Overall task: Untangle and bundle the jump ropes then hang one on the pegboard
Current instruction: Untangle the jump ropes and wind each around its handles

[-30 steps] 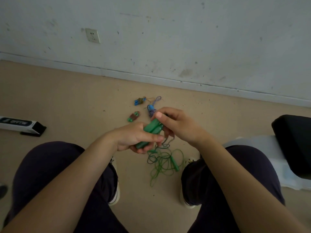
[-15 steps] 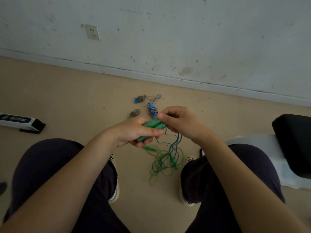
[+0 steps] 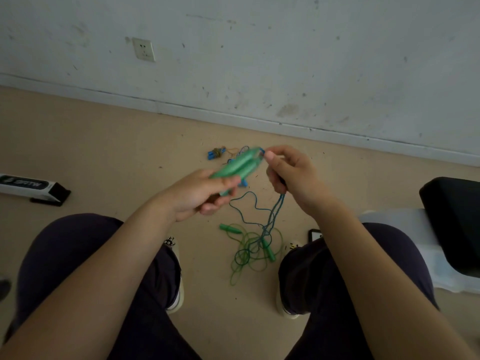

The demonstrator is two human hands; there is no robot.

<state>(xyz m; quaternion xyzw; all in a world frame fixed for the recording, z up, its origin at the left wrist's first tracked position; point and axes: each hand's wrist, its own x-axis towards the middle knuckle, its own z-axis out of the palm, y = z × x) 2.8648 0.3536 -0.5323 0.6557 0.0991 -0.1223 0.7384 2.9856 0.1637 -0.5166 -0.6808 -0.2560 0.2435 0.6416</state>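
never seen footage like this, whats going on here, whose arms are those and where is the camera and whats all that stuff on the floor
There is no machine here. The camera sits on a person's head and looks down, so you see their own arms and knees. The left hand grips a pair of green handles. The right hand pinches the thin blue-green cord that runs from them, and it hangs down to the floor. There it meets a loose green rope lying between the shoes, with its own two handles. Farther off, by the wall, lie a small blue bundle and a white and black box. A black seat is at the right.
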